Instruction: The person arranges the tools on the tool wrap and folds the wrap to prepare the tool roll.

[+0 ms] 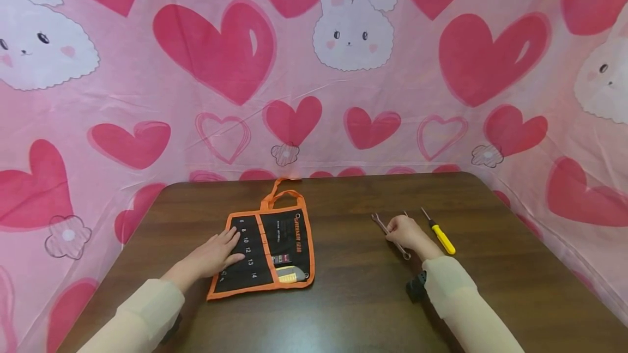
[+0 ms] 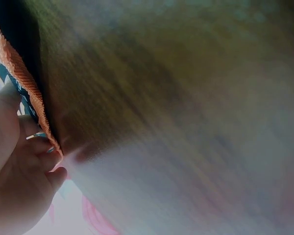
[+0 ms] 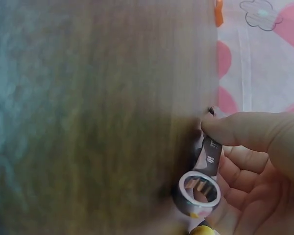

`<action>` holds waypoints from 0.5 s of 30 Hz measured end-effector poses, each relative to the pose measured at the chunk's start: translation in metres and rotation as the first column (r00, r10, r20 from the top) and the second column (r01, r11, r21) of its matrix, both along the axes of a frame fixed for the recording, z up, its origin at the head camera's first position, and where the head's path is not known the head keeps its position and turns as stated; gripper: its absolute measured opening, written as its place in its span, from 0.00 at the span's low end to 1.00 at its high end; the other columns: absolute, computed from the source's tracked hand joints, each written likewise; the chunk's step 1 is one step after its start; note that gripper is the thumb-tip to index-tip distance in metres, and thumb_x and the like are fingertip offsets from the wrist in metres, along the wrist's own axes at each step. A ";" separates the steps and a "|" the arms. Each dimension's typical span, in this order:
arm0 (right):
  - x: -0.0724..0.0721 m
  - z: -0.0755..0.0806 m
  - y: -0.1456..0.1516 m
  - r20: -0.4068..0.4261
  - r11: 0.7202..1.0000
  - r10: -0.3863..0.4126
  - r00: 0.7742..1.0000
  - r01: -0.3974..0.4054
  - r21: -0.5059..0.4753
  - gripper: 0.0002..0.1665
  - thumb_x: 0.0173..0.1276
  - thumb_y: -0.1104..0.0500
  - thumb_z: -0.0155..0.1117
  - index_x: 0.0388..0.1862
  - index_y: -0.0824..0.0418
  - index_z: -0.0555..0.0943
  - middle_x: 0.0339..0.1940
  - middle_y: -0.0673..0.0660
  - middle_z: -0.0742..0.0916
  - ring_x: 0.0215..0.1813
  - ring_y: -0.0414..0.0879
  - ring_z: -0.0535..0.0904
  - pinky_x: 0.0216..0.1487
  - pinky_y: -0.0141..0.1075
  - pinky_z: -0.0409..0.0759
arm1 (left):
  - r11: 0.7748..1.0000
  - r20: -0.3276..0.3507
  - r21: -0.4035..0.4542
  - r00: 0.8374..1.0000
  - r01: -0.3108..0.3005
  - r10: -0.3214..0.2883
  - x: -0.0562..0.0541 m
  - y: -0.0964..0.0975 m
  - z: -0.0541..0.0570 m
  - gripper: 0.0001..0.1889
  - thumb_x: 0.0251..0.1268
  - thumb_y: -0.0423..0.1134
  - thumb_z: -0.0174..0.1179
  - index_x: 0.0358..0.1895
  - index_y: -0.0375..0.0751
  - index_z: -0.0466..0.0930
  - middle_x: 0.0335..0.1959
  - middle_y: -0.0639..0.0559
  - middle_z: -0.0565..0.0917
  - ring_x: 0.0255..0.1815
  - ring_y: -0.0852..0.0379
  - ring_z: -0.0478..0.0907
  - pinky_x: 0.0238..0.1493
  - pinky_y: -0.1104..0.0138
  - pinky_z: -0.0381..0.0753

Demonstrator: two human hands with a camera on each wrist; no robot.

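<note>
On the brown table [image 1: 343, 309]: a black tool pouch [image 1: 275, 244] with orange trim lies flat, left of centre.
Left hand [image 1: 216, 255]: fingers extended, resting on the pouch's left part.
Right hand [image 1: 408, 233]: thumb and fingers pinch a metal wrench [image 3: 210, 157].
Wrench: right of the pouch, well apart from it, ring end toward the person.
Screwdriver [image 1: 443, 239]: yellow-handled, just right of the right hand.

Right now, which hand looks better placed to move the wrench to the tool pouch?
Probably the right hand: it grips the wrench. The left hand rests on the tool pouch, away from the wrench, and seems better suited to steadying that pouch.
</note>
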State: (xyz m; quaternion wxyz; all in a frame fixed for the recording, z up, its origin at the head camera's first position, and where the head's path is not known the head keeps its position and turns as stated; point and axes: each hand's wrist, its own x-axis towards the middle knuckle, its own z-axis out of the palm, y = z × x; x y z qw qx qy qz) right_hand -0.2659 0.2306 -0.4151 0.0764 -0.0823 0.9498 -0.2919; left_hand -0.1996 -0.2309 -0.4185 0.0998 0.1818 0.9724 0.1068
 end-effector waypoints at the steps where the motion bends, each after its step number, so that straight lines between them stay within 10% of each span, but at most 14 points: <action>1: 0.000 0.000 0.000 0.007 1.000 -0.001 1.000 0.001 -0.005 0.05 0.54 0.67 0.67 0.26 0.66 0.78 0.22 0.54 0.78 0.24 0.46 0.72 0.25 0.36 0.74 | 1.000 0.000 -0.002 1.000 -0.001 0.001 0.000 0.000 0.000 0.37 0.65 0.55 0.50 0.66 0.26 0.59 0.67 0.30 0.56 0.68 0.35 0.51 0.64 0.46 0.51; 15: 0.000 0.008 -0.006 0.009 0.990 0.074 0.997 -0.073 -0.121 0.02 0.57 0.66 0.65 0.28 0.65 0.82 0.22 0.52 0.80 0.25 0.46 0.71 0.27 0.36 0.73 | 1.000 -0.002 0.006 1.000 0.002 -0.002 -0.001 -0.001 -0.001 0.37 0.65 0.56 0.51 0.65 0.27 0.59 0.67 0.29 0.56 0.67 0.34 0.51 0.64 0.45 0.51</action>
